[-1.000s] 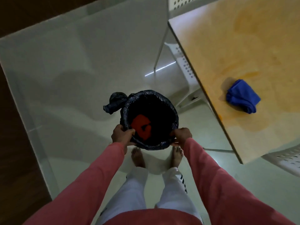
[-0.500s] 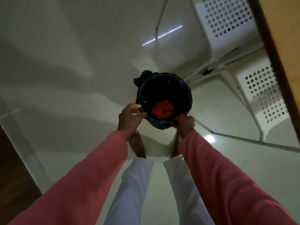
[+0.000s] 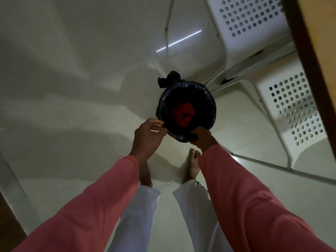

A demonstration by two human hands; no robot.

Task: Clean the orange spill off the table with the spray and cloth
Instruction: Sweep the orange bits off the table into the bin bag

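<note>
The table shows only as a brown edge at the top right. Both hands hold a black bin: the left hand pinches its rim, the right hand grips it. Something red lies inside

A lined bin sits low at the middle of the view, over the floor, with a crumpled item inside it at the bottom and the liner's knot on its far rim. The left hand pinches the near-left rim and the right hand grips the near-right rim, with two bare feet on the floor just behind them. Right of the bin stand two perforated chairs, one beyond the other, and the desk edge runs above them along the right side.
</note>
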